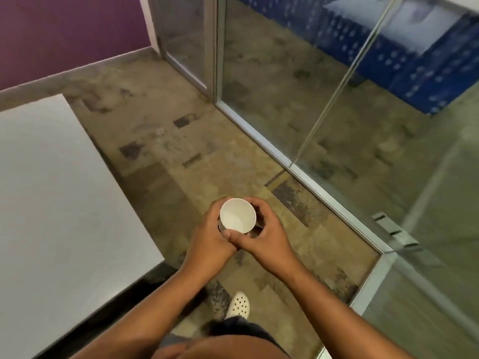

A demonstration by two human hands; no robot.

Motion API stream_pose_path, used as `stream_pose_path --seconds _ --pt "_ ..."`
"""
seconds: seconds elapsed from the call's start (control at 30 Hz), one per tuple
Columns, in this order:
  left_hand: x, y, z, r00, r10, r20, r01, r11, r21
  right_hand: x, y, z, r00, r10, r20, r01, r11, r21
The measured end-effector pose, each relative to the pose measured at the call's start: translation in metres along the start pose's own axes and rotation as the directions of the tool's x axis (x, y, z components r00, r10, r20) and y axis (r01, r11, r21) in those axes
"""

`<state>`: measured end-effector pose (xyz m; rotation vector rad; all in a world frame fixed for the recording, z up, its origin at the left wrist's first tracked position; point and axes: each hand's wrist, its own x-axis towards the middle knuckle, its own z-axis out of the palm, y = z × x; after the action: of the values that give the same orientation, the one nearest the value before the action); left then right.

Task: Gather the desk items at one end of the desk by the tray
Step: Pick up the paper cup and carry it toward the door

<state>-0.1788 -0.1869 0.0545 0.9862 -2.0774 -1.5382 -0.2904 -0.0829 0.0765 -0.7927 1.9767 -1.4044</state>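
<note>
Both the left hand (211, 237) and the right hand (264, 229) curl around a white cup (238, 215), above the floor, right of the worktop (59, 190). No tray is visible; the cup is not yet placed.

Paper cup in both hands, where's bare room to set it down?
The white desk is bare in view, from its dark near edge to the corner by the purple wall. Both hands, left and right, wrap the cup above the floor. No tray shows.
</note>
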Motion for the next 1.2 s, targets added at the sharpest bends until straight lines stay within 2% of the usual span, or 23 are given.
stream_pose_path --seconds 0.33,0.57,0.83,0.97,1.07,1.2 --pt "0.089 0.033 0.062 0.999 0.021 0.043 -0.02 1.0 -0.018 0.074 0.01 -0.07 0.997 0.025 -0.069 -0.023 0.999 0.024" --pt "0.199 0.029 0.079 1.0 0.008 0.01 -0.007 0.998 -0.064 0.187 0.009 -0.089 0.999 0.027 -0.032 -0.027 1.0 -0.009" --pt "0.36 0.037 0.048 1.0 0.008 -0.024 -0.01 0.993 -0.122 0.357 -0.028 -0.082 0.999 -0.02 0.025 0.021 0.998 -0.055" --pt "0.427 0.042 0.017 0.999 0.032 -0.044 -0.035 0.996 -0.078 0.43 -0.05 -0.069 0.994 -0.079 0.074 0.084 0.994 -0.064" --pt "0.463 0.047 -0.006 0.991 0.056 -0.124 -0.059 0.998 -0.019 0.476 -0.063 -0.053 0.987 -0.112 0.116 0.117 0.992 -0.039" --pt "0.512 0.047 -0.036 0.975 0.038 -0.218 -0.032 0.999 0.03 0.545 -0.075 -0.027 0.961 -0.115 0.25 0.129 0.991 -0.04"
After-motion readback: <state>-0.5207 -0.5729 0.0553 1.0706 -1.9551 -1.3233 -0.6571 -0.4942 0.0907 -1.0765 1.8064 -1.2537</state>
